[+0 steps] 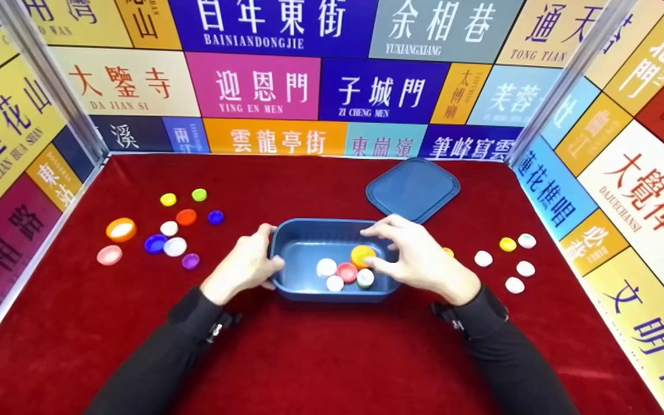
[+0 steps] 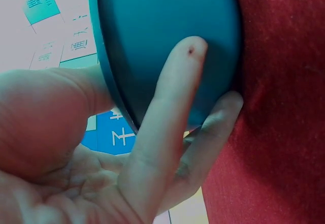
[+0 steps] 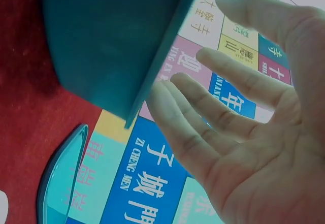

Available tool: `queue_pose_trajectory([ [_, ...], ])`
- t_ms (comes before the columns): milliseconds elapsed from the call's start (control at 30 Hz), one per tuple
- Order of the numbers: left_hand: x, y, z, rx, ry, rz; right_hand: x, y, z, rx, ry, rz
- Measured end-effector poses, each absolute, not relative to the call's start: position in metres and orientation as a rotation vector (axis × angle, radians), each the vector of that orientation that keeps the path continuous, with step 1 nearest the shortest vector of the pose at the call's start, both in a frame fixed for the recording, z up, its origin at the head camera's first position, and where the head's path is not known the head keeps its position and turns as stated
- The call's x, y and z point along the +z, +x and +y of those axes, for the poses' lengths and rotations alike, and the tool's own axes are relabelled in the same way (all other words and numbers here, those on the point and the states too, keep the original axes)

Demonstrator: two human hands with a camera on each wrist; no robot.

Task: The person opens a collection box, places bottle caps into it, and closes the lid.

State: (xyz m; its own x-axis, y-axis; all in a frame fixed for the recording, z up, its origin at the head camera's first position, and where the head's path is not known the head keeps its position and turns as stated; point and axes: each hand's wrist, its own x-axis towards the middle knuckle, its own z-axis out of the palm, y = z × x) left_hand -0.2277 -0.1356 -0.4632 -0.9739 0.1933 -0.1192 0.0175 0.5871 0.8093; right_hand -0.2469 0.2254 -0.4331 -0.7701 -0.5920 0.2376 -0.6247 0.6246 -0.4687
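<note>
A dark blue plastic container (image 1: 309, 222) stands on the red cloth, with several bottle caps in its right half: an orange cap (image 1: 362, 256), a red cap (image 1: 347, 272) and white ones. My left hand (image 1: 245, 260) grips the container's left end, thumb over the rim and fingers along the outer wall. In the left wrist view, those fingers (image 2: 167, 107) lie against the wall. My right hand (image 1: 424, 253) hovers over the right end of the container, fingers spread and loosely bent. Nothing shows between its fingers in the right wrist view, where the fingertips (image 3: 165, 94) are at the rim.
A flat blue lid (image 1: 414, 187) lies behind the container to the right. Several coloured caps, among them a blue cap (image 1: 155, 244) and a purple cap (image 1: 191, 261), are scattered at left. More caps, mostly white (image 1: 483, 258), lie at right. Printed panels (image 1: 251, 86) wall the table.
</note>
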Motion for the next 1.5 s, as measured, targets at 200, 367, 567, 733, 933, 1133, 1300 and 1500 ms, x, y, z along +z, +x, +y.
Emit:
queue_pose_trajectory([
  [200, -0.462, -0.228, -0.136, 1.329, 0.164, 2.611, -0.425, -0.249, 0.237, 0.787, 0.973, -2.813],
  [367, -0.461, -0.227, -0.136, 1.323, 0.157, 2.615, -0.422, -0.256, 0.251, 0.794, 0.898, -2.812],
  [567, -0.462, -0.229, -0.136, 1.329, 0.153, 2.617, -0.42, -0.272, 0.28, 0.76, 0.728, -2.827],
  [733, -0.463, -0.229, -0.136, 1.333, 0.156, 2.613, -0.425, -0.286, 0.313, 0.739, 0.516, -2.895],
  [933, -0.464, -0.229, -0.137, 1.33, 0.158, 2.617, -0.436, -0.301, 0.355, 0.701, 0.278, -2.943],
  [1133, -0.462, -0.228, -0.136, 1.325, 0.154, 2.614, -0.448, -0.308, 0.399, 0.658, 0.09, -2.94],
  [1300, -0.462, -0.227, -0.136, 1.313, 0.155, 2.618, -0.456, -0.306, 0.427, 0.624, -0.08, -2.98],
  [1500, -0.463, -0.228, -0.136, 1.301, 0.136, 2.618, -0.462, -0.302, 0.451, 0.615, -0.271, -3.017],
])
